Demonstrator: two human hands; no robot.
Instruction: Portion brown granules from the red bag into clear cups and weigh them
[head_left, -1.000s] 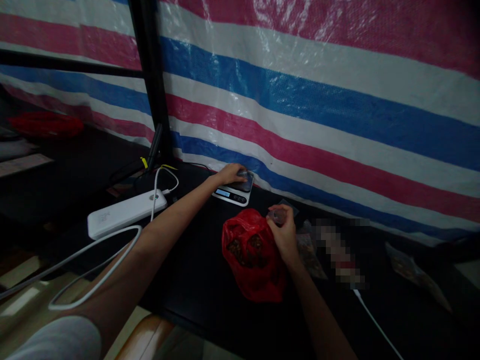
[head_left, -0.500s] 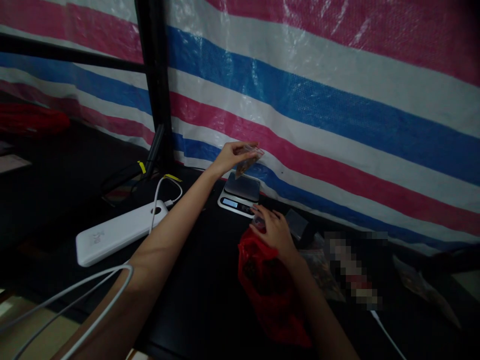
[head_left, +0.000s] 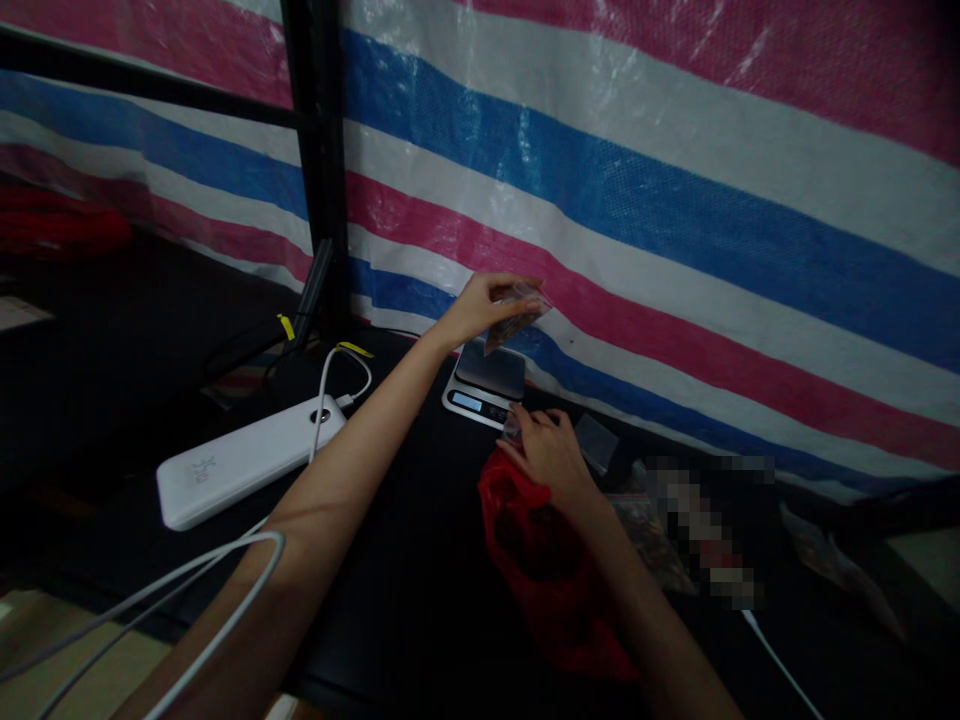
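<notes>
My left hand [head_left: 491,308] pinches a small clear zip bag [head_left: 517,318] with brownish contents. It hangs tilted above the dark plate of a white digital scale [head_left: 491,372], apart from it. The scale's display [head_left: 466,401] is lit, but its figures are too small to read. My right hand [head_left: 551,450] is at the scale's front edge, its fingers bent round a small clear plastic piece [head_left: 512,430], partly hidden. Just below that hand lies an open red bag [head_left: 517,590] with dark contents that I cannot make out.
A white power bank [head_left: 240,465] with a cable lies left of my left forearm. At right are a clear flat square [head_left: 596,443], a filled zip bag [head_left: 652,540], a blurred-out item and another bag [head_left: 840,570]. A striped sheet [head_left: 637,230] hangs behind.
The view has shifted slightly. My left hand still holds the zip bag over the scale, the bag a little more tilted. My right hand stays by the scale's front.
</notes>
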